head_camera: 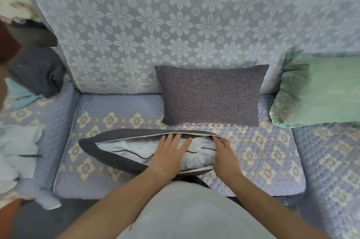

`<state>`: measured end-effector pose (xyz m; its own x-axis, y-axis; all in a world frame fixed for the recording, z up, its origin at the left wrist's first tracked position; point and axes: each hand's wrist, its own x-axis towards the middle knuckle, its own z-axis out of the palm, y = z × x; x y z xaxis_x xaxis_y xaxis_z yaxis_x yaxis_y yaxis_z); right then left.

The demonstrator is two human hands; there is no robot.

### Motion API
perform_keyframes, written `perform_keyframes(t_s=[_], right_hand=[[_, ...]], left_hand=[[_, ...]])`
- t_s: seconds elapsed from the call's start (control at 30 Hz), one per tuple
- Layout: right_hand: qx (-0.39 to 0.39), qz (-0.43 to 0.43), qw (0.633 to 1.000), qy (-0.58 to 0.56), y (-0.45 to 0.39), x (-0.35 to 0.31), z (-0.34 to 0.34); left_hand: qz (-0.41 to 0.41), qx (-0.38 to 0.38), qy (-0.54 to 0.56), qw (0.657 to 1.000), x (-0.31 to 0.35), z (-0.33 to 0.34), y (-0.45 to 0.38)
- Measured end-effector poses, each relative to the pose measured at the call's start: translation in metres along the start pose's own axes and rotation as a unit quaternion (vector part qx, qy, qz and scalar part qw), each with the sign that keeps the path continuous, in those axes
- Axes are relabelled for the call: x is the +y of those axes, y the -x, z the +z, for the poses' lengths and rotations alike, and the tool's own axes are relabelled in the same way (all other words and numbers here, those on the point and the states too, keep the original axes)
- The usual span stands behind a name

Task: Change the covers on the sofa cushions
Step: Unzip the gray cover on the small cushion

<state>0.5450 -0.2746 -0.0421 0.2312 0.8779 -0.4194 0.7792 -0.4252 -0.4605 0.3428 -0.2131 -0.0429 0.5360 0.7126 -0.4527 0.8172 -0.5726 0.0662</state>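
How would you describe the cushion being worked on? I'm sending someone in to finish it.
Look at the sofa seat, in front of the upright grey cushion. The one lying flat at the front edge is the open cushion; the left hand presses on it. Unlike its neighbours, its grey cover gapes, showing white filling.

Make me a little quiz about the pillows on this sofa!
1. True or false: the grey cover around the white pillow is open.
2. Which pillow leans on the sofa back? A) green pillow B) grey pillow
3. What does the left hand press with flat fingers?

Key: 1 true. 2 B. 3 the white pillow; the right hand is at the cover's right end.
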Motion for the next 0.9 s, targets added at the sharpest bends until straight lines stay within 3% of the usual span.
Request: perform_keyframes(t_s=[0.17, 0.3, 0.5, 0.63, 0.7, 0.8, 0.9], right_hand=[[0.054, -0.021, 0.983, -0.172, -0.013, -0.016, -0.004], [-0.001, -0.005, 0.956, -0.294, -0.016, -0.026, -0.010], [-0.064, 0.095, 0.894, -0.434, -0.014, -0.031, -0.027], [-0.066, 0.091, 0.902, -0.417, -0.019, -0.042, -0.026], [-0.077, 0.080, 0.916, -0.386, -0.023, -0.043, -0.027], [-0.081, 0.042, 0.972, -0.216, -0.028, -0.038, -0.021], [-0.117, -0.005, 0.986, -0.117, -0.021, -0.047, -0.022]], left_hand=[[0.057, 0.034, 0.017, 0.998, 0.014, 0.000, -0.012], [0.091, 0.096, 0.047, 0.990, 0.025, -0.009, -0.023], [0.003, 0.094, 0.036, 0.995, 0.030, -0.020, -0.012], [-0.085, 0.071, 0.027, 0.994, 0.026, -0.029, -0.006], [-0.058, 0.062, 0.025, 0.996, 0.021, -0.033, -0.004], [0.024, 0.076, 0.051, 0.995, 0.016, -0.043, 0.005], [0.051, 0.113, 0.080, 0.989, 0.004, -0.049, 0.020]])
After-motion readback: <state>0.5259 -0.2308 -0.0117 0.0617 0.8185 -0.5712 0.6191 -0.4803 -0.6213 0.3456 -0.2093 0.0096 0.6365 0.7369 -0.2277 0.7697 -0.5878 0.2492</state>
